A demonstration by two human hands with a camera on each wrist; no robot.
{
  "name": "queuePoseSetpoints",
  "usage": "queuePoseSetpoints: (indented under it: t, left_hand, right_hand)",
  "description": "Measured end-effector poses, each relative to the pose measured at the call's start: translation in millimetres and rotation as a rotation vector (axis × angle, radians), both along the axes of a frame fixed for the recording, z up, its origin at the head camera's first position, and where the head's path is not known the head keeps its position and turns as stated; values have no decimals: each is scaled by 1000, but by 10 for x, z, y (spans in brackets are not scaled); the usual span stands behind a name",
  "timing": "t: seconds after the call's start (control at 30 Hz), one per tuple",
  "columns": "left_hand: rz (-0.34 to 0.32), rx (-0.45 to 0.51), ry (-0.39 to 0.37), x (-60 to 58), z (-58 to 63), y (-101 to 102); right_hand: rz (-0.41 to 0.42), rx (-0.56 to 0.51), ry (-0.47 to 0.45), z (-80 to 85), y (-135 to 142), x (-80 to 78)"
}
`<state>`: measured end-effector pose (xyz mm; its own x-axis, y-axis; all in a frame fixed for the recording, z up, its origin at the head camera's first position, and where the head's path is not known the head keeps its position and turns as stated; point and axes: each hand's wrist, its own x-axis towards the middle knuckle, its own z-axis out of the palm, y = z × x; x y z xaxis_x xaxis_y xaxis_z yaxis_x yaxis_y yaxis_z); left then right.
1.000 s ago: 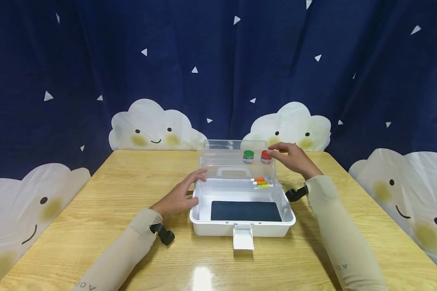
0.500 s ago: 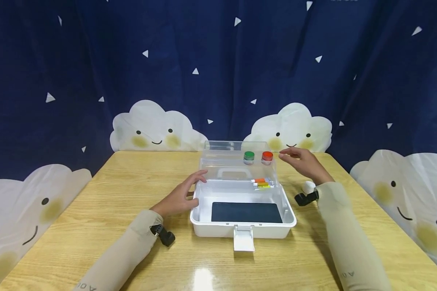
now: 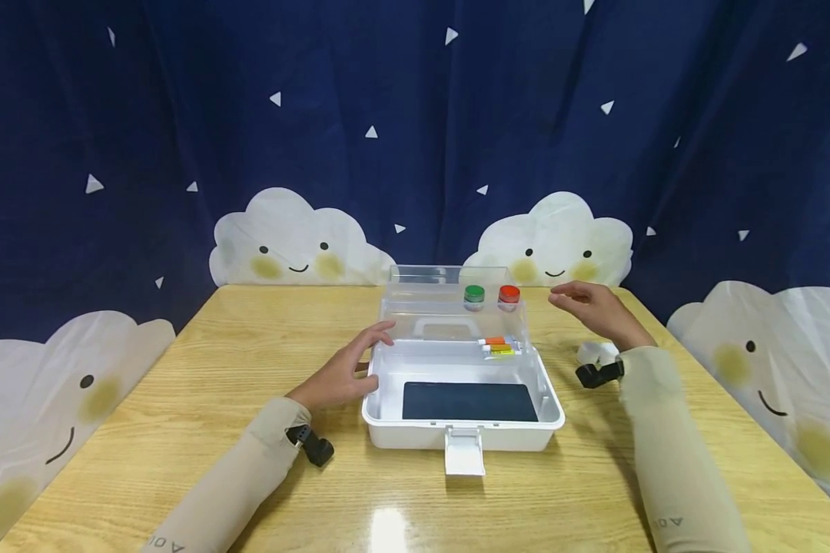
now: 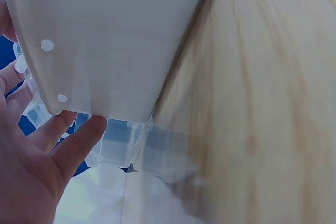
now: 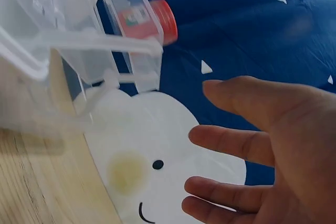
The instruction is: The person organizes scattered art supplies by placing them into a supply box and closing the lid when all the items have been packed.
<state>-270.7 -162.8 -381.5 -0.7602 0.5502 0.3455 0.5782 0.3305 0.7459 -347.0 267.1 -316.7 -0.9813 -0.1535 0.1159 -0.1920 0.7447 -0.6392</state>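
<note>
A white plastic storage box [image 3: 459, 438] stands on the table with its clear lid raised at the back. My left hand [image 3: 342, 369] holds the box's left side, thumb and fingers along the rim; the left wrist view shows fingertips [image 4: 94, 124] against the outer wall. A green-lidded jar [image 3: 474, 296] and a red-lidded jar [image 3: 509, 297] sit in the lid's clear tray. Lower down in another clear tray lie orange and yellow tubes [image 3: 499, 349]. A dark flat panel [image 3: 469, 402] lies on the box floor. My right hand [image 3: 598, 311] hovers right of the red-lidded jar, holding nothing.
A white rounded object [image 3: 589, 352], partly hidden by my right wrist, sits on the wooden table [image 3: 270, 330]. The latch [image 3: 464, 453] hangs down at the box front. A dark blue curtain [image 3: 332, 77] with white clouds stands behind the table.
My right hand has come away from the red-lidded jar and moved right. That jar stands in the tray beside the green-lidded one. The left hand has stayed on the box.
</note>
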Motion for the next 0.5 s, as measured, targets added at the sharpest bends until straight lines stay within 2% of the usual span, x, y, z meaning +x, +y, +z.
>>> queuePoseSetpoints:
  t: [0.07, 0.2, 0.5]
  left_hand:
    - [-7, 5, 8, -12, -13, 0]
    - [-12, 3, 0, 96, 104, 24]
    - [-13, -5, 15, 101, 97, 18]
  right_hand:
    - [9, -3, -3, -8, 56, 10]
    - [30, -30, -11, -47, 179, 35]
    - [49, -30, -43, -113, 382, 29]
